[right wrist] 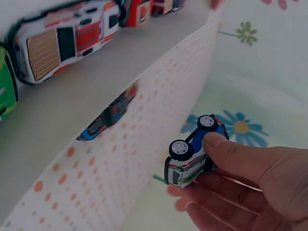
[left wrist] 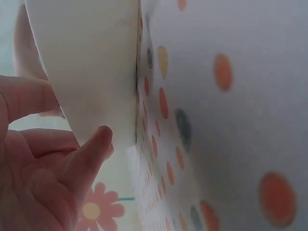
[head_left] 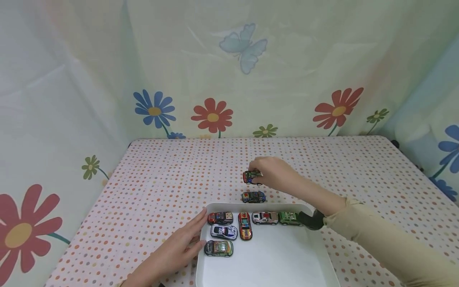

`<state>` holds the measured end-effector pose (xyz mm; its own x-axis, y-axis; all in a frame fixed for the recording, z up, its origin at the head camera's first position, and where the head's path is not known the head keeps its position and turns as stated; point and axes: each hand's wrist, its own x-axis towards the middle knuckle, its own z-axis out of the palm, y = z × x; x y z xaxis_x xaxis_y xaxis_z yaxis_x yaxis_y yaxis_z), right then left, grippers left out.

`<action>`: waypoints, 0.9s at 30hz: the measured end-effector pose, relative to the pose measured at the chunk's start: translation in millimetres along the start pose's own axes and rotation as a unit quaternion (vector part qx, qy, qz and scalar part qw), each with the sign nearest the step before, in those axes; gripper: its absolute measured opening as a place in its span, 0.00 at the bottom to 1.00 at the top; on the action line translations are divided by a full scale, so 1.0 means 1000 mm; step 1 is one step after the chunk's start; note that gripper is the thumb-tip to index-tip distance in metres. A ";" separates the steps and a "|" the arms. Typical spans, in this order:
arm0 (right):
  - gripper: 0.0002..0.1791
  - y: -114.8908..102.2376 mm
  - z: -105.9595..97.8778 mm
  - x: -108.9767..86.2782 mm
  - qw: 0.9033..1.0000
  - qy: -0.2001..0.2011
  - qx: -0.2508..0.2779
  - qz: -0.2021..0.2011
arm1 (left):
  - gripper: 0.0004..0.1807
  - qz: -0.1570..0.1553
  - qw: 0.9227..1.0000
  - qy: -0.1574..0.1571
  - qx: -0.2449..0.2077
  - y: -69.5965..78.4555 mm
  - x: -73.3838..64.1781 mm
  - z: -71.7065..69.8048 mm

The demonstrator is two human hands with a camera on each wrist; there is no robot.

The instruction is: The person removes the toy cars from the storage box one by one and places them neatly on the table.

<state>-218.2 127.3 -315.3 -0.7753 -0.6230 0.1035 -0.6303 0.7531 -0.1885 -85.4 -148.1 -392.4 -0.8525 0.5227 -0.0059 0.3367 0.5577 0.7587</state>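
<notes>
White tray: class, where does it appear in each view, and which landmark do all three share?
Head: white tray at bottom centre.
Left wrist: white tray at upper left, seen from outside.
Right wrist: white tray on the left, its wall slanting towards upper right.
Shared landmark: dotted tablecloth.

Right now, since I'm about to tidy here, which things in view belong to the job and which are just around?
Seemingly in the job:
toy car in the right grip
white tray, held by the left grip
six toy cars inside it
another car beyond its far rim

Just surroundings:
dotted tablecloth
flowered backdrop
</notes>
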 end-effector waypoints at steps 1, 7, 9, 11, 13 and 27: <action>0.11 0.003 0.003 0.004 1.000 -0.010 -0.001 0.004 | 0.33 0.000 1.000 0.000 0.001 0.000 0.000 0.000; 0.07 0.017 0.023 0.020 0.997 -0.074 -0.002 0.020 | 0.33 -0.003 1.000 -0.006 0.007 0.000 0.001 0.002; 0.07 0.020 0.029 0.022 0.996 -0.083 -0.005 0.016 | 0.33 -0.006 1.000 -0.007 0.009 0.000 0.000 0.002; 0.08 0.020 0.033 0.023 0.996 -0.090 -0.006 0.011 | 0.32 -0.006 1.000 -0.006 0.008 0.000 0.000 0.001; 0.07 0.020 0.037 0.023 0.996 -0.093 -0.009 0.006 | 0.32 -0.004 1.000 -0.006 0.008 0.000 0.000 0.001; 0.12 0.016 0.033 0.022 0.995 -0.097 0.001 0.017 | 0.33 -0.003 1.000 -0.001 0.017 0.000 -0.001 0.000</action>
<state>-244.3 118.4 -348.0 -0.7736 -0.6266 -0.0944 -0.6036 0.7741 -0.1910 -85.0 -148.5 -391.9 -0.8535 0.5211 -0.0111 0.3457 0.5819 0.7361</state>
